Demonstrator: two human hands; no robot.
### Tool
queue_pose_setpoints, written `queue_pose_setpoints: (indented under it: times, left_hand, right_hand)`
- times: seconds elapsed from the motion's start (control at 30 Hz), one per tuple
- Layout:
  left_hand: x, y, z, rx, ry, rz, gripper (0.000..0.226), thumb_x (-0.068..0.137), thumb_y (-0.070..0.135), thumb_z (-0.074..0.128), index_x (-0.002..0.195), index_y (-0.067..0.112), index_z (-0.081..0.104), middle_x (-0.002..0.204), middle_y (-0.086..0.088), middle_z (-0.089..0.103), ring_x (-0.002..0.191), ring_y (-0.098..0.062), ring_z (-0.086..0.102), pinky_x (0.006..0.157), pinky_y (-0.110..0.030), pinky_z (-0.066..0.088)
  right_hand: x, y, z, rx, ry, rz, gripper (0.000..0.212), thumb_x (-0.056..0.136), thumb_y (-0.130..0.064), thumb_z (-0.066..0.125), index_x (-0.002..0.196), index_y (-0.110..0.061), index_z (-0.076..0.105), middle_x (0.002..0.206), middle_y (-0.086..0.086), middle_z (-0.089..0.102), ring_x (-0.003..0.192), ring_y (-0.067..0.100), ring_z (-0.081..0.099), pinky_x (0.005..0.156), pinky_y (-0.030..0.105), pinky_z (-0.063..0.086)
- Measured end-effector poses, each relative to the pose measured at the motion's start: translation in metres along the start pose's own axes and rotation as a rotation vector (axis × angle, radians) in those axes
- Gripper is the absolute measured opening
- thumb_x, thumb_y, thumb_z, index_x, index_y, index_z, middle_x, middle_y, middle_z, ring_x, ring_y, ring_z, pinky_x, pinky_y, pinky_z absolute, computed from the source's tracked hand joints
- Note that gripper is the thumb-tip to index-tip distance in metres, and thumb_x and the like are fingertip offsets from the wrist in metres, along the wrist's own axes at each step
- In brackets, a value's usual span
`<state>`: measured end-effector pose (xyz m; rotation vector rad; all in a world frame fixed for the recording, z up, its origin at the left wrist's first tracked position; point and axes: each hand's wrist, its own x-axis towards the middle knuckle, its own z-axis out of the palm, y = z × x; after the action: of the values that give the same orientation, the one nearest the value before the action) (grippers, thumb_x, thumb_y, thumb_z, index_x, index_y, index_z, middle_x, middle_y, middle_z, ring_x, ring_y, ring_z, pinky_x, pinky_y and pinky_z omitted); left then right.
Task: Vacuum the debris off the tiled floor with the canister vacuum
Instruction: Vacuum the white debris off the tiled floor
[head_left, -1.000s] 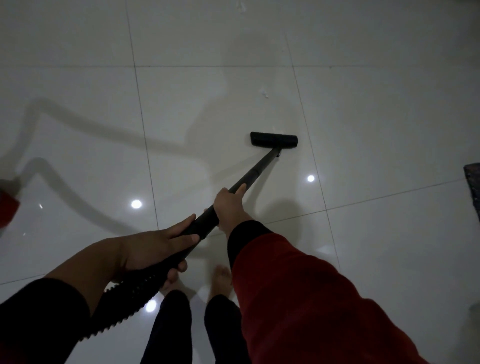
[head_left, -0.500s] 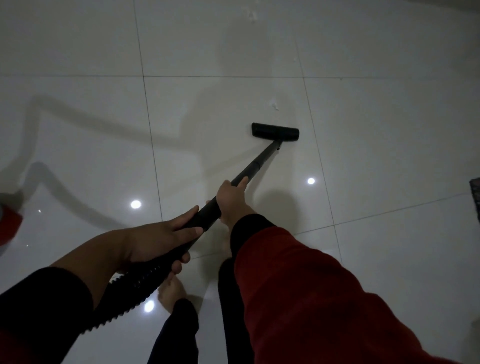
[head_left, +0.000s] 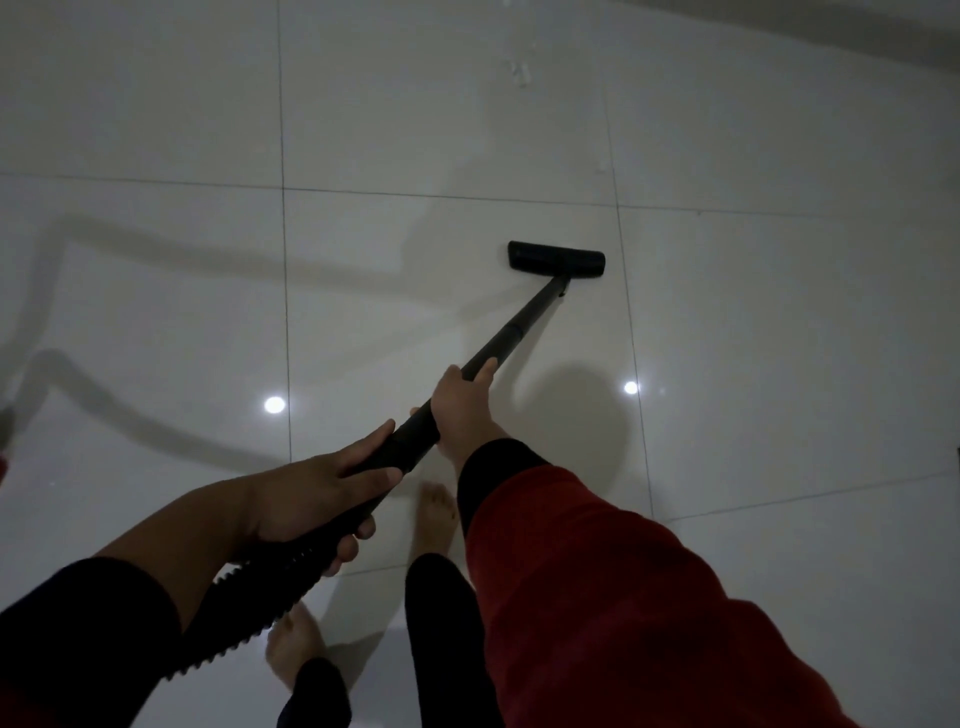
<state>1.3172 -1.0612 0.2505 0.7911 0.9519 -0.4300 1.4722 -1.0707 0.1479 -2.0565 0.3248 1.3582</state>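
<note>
A black vacuum wand (head_left: 514, 332) runs from my hands out to a flat black floor nozzle (head_left: 556, 256) that rests on the glossy white tiled floor (head_left: 156, 312). My right hand (head_left: 465, 408) grips the wand partway down. Lower on the wand, my left hand (head_left: 317, 496) holds the handle end where the ribbed black hose (head_left: 244, 618) joins it. Small white debris bits (head_left: 519, 73) lie on the far tile, with another speck (head_left: 602, 167) nearer the nozzle. The canister itself is out of view.
My bare feet (head_left: 435, 514) and dark trouser legs stand just below the hands. A sliver of something red (head_left: 4, 457) shows at the left edge. The base of a wall (head_left: 883, 36) crosses the top right corner. Ceiling lights reflect on the tiles.
The nozzle has slid forward over the tile, past the spot where a white speck lay, which no longer shows. I have stepped forward, and the far debris has come nearer in view.
</note>
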Motion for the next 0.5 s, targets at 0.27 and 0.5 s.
queue_pose_setpoints:
  times: [0.27,0.5]
  left_hand:
    - [0.009,0.036,-0.007,-0.005,0.030,0.000,0.065,0.095,0.033,0.048,0.140,0.059,0.009,0.073,-0.010,0.051,0.046,-0.013,0.052,0.049,-0.028,0.048]
    - [0.025,0.055,-0.015,-0.025,0.049,0.012,0.065,0.096,0.032,0.048,0.142,0.057,0.009,0.072,-0.010,0.050,0.046,-0.013,0.052,0.048,-0.029,0.048]
  right_hand:
    - [0.002,-0.038,0.004,-0.046,-0.031,-0.068,0.063,0.096,-0.035,0.038,0.145,-0.053,0.002,0.113,0.009,0.051,0.103,0.036,0.064,0.091,0.050,0.053]
    - [0.020,-0.064,0.011,-0.129,-0.054,-0.046,0.060,0.098,-0.027,0.038,0.147,-0.048,0.009,0.127,0.009,0.049,0.096,0.033,0.065,0.088,0.044,0.055]
